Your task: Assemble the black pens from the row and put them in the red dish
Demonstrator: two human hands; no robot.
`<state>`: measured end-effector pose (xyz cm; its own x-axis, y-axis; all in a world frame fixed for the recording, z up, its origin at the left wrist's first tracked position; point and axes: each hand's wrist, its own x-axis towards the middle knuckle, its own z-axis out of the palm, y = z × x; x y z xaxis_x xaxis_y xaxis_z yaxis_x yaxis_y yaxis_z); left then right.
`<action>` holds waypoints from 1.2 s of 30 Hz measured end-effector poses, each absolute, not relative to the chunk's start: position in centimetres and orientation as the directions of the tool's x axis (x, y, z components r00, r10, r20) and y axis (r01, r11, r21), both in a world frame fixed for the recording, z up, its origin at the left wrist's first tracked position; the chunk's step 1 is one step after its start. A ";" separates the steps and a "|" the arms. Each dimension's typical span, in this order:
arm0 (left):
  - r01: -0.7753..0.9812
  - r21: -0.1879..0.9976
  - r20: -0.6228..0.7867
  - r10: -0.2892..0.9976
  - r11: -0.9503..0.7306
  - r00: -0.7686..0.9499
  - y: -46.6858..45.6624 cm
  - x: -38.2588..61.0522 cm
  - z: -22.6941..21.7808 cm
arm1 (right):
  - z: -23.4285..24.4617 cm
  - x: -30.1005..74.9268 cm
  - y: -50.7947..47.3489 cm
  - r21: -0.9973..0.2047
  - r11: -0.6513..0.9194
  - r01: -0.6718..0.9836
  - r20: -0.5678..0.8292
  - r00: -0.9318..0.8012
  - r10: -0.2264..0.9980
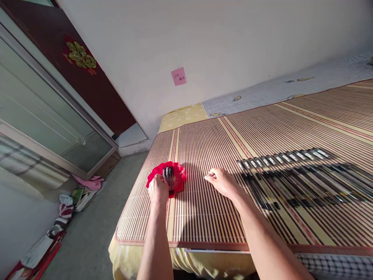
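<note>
My left hand [158, 191] is over the left part of a red scalloped plate [181, 177], its fingers drawn together beside several black pens [171, 181] that lie side by side in the plate. What those fingers grip, if anything, is hidden. To the right of the plate, my right hand [223, 182] is low over the striped bamboo mat [201, 217], thumb and fingers pinched together. Anything in that pinch is too small to name. Right of my right forearm, a slanting row of black and clear pens [305, 184] lies on the mat.
Behind the pens runs a row of short dark pieces with white labels [284, 158]. The mat covers a bed with a yellow sheet [183, 116] against a white wall bearing a pink note [178, 76]. Left are a grey floor [96, 217], a glass-panelled door [52, 97] and piled items [65, 206].
</note>
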<state>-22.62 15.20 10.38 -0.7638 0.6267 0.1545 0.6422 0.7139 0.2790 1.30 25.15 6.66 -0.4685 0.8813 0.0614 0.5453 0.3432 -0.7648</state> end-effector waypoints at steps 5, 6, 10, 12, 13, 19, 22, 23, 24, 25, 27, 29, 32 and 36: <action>0.607 0.295 0.170 0.585 0.738 -0.793 15.2 -22.5 10.2 | 7.1 1.3 24.9 -0.771 0.325 0.548 0.039 -0.469 0.883; 0.606 0.295 0.170 0.583 0.739 -0.794 15.2 -22.4 10.2 | 7.3 1.3 24.9 -0.770 0.323 0.550 0.037 -0.467 0.884; 0.611 0.277 0.149 0.595 0.742 -0.790 15.4 -22.5 10.2 | 7.6 1.3 24.6 -0.771 0.306 0.558 0.016 -0.464 0.886; 0.615 0.268 0.134 0.604 0.741 -0.786 15.6 -22.6 10.3 | 7.7 1.3 24.6 -0.772 0.306 0.557 0.016 -0.465 0.885; 0.617 0.265 0.128 0.607 0.741 -0.784 15.7 -22.7 10.3 | 7.6 1.3 24.6 -0.770 0.313 0.556 0.023 -0.466 0.885; 0.601 0.259 0.109 0.596 0.756 -0.796 16.0 -23.3 10.2 | 7.8 1.2 24.6 -0.761 0.320 0.565 0.019 -0.474 0.880; 0.597 0.263 0.139 0.582 0.758 -0.801 16.0 -23.3 10.1 | 8.0 1.2 24.6 -0.760 0.318 0.566 0.021 -0.468 0.883; 0.598 0.265 0.150 0.580 0.757 -0.801 15.9 -23.4 10.0 | 8.0 1.2 24.6 -0.759 0.321 0.567 0.027 -0.465 0.885; 0.599 0.266 0.159 0.579 0.755 -0.800 15.9 -23.4 10.0 | 7.9 1.2 24.6 -0.757 0.325 0.567 0.032 -0.464 0.885; 0.601 0.268 0.167 0.577 0.753 -0.799 15.9 -23.4 9.9 | 7.8 1.2 24.6 -0.757 0.327 0.565 0.036 -0.464 0.885; 0.605 0.274 0.180 0.578 0.748 -0.796 15.9 -23.5 9.8 | 7.6 1.2 24.7 -0.760 0.331 0.559 0.039 -0.469 0.882; 0.613 0.282 0.193 0.583 0.738 -0.789 15.8 -23.7 9.7 | 7.2 1.2 24.9 -0.763 0.341 0.549 0.049 -0.478 0.877; 0.633 0.290 0.206 0.599 0.718 -0.774 15.8 -24.0 9.5 | 6.9 1.2 25.0 -0.771 0.358 0.527 0.072 -0.486 0.871; 0.651 0.287 0.192 0.624 0.703 -0.758 15.8 -24.4 9.2 | 7.0 1.2 24.9 -0.775 0.353 0.524 0.073 -0.481 0.874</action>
